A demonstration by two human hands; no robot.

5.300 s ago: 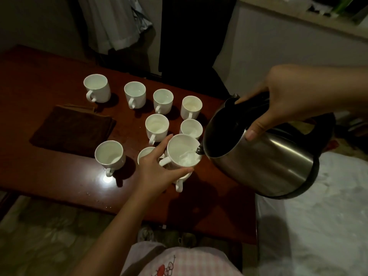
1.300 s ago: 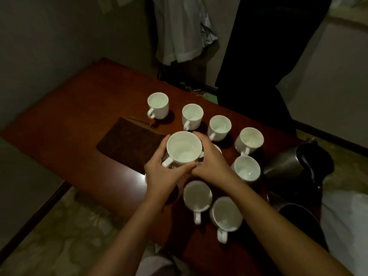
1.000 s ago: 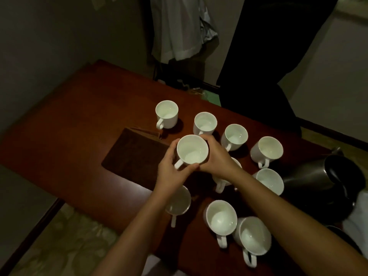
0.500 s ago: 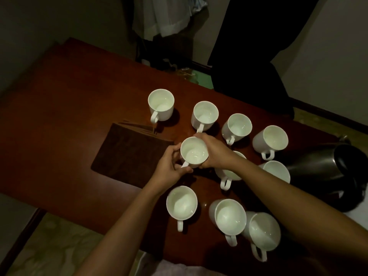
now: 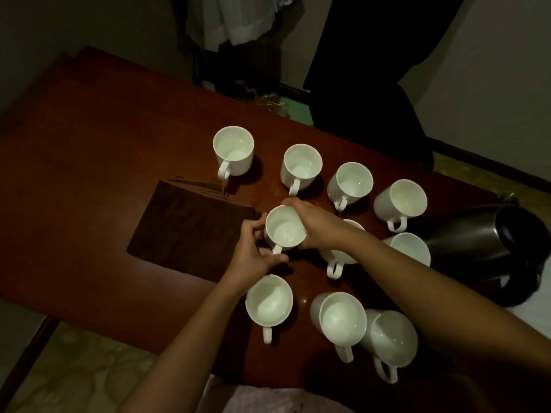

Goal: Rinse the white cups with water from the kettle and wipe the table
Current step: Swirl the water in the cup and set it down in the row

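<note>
A white cup [image 5: 284, 229] is held between both hands just right of the brown cloth [image 5: 190, 228]. My left hand [image 5: 253, 253] grips its left side and handle; my right hand [image 5: 316, 223] wraps its right side. Several other white cups stand around on the dark red table [image 5: 89, 174], among them one at the back left [image 5: 234, 150] and one near the front edge [image 5: 269, 301]. The steel kettle [image 5: 483, 242] with a black lid stands on the table at the right.
A folded brown cloth lies left of the cups. Clothing hangs [image 5: 235, 19] beyond the table's far edge, beside a dark shape [image 5: 372, 55]. Patterned floor [image 5: 74, 368] shows at the bottom left, below the table's front edge.
The kettle has been set down at the right. Both hands now hold the cup, and it has come down toward the table beside the cloth.
</note>
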